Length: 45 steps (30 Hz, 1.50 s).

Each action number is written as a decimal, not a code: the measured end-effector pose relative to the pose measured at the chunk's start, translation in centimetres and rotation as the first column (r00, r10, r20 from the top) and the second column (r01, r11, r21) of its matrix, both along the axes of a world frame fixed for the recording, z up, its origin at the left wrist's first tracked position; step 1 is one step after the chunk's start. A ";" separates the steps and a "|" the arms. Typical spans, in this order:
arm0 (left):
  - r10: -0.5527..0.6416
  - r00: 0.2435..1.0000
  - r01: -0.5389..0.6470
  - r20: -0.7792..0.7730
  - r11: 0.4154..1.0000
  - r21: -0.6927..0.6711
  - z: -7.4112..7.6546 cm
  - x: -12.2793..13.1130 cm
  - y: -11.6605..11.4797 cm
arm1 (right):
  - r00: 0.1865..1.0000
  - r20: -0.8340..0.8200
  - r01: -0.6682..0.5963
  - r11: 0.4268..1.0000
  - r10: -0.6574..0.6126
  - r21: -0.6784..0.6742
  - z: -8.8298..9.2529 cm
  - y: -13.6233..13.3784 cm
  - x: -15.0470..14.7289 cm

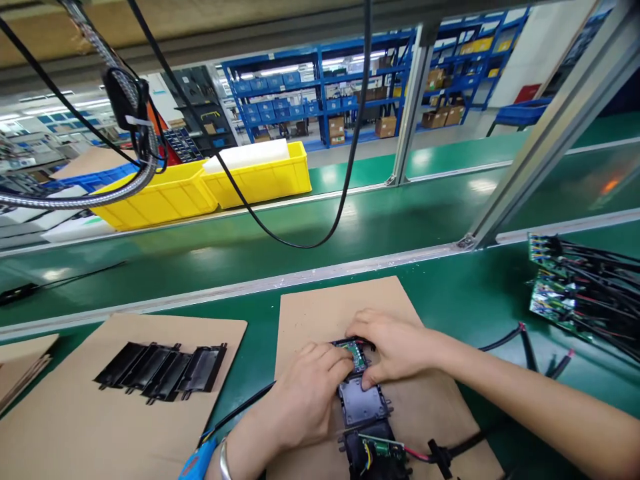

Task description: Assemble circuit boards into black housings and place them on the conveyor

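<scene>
On centre cardboard [345, 300], right hand [395, 343] clamped on upper board [358, 355]; left hand [313, 383] touching it, grip unclear; lower board [383, 448] wired; left of cardboard, four shells [167, 377] boardless.

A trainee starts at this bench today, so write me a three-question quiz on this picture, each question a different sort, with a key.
1. True or false: the silver band is on the person's right wrist.
2. How many black casings lie in a row on the cardboard left of the hands?
3. What shows between the left hand and the right hand?
A) a yellow bin
B) a small circuit board
C) a blue-handled tool

Key:
1. False; it is on the left wrist.
2. Four.
3. B.
</scene>
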<state>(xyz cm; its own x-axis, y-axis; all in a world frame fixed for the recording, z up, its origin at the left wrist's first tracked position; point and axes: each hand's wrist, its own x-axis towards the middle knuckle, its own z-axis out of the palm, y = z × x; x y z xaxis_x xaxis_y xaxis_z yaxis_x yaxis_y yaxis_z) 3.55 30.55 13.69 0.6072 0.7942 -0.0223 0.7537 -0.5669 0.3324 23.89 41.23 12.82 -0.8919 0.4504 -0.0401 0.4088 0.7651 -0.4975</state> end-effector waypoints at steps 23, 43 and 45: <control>-0.098 0.989 0.092 0.113 0.994 0.059 -3.4 -1.3 1.0 | 0.981 0.018 0.193 0.977 -0.192 -0.088 -0.2 -1.8 3.7; -0.074 0.995 0.069 0.065 0.995 0.075 -3.3 -0.8 1.3 | 0.884 0.438 0.047 0.903 0.160 -0.426 1.6 3.3 -1.6; -0.069 0.996 0.065 0.060 0.996 0.062 -3.3 -0.8 1.4 | 0.880 0.437 0.016 0.909 0.184 -0.416 1.7 3.4 -1.7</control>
<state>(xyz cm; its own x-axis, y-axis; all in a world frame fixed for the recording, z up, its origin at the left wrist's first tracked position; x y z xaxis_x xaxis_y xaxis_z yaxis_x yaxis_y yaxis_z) 2.80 31.95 10.41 0.6576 0.7506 0.0635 0.6924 -0.6355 0.3415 22.23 44.62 14.52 -0.7588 0.2301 -0.6093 0.6083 0.5848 -0.5366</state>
